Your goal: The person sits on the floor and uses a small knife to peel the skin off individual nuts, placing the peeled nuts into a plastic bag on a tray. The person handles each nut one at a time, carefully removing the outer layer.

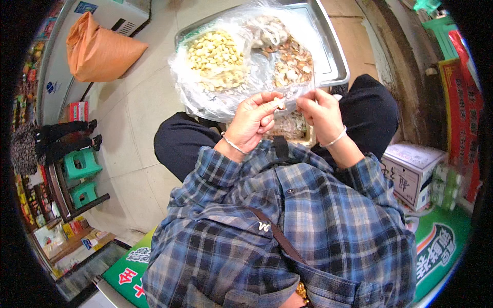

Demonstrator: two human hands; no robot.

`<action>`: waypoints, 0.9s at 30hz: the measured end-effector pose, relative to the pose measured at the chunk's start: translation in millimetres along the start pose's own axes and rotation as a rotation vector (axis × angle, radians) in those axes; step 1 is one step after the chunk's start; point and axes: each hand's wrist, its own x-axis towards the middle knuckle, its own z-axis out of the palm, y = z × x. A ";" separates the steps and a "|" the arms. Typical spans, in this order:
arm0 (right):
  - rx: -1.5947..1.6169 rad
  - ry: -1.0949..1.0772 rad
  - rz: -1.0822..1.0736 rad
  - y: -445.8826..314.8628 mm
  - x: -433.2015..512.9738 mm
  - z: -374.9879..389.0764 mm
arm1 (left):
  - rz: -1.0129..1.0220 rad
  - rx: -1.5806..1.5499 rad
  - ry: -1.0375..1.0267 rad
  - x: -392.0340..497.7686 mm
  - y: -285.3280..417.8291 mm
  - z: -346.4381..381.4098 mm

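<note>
In my left hand (252,120), thumb and forefinger pinch a small pale nut or kernel (279,103) with a brownish edge. Close by on the right, my right hand (322,113) has its fingertips drawn together; blur hides whether something thin is between them. Both hands are just above the near edge of a clear plastic bag (185,96) spread over a metal tray (341,75). Pale yellow peeled kernels (215,54) are heaped on its left side. Brown and whitish shell pieces or unpeeled kernels (294,63) lie on the right, below a bunched plastic bag (267,30).
Below my hands, a container (290,129) of brownish scraps sits between my knees. An orange sack (104,50) stands at the upper left. Green plastic stools (81,163) and another person's dark-clothed legs (65,136) are at left. A printed carton (412,169) sits at right.
</note>
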 end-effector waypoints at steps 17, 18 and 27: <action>-0.730 -0.082 -0.314 38.5 3.3 -19.6 | 0.050 -0.114 0.001 34.8 18.5 -60.1; -0.775 -0.081 -0.249 28.6 3.0 -16.9 | 0.071 -0.009 -0.016 28.0 10.6 -47.3; -0.535 -0.203 -0.211 11.4 10.0 6.4 | 0.297 0.503 0.005 1.2 -16.0 6.9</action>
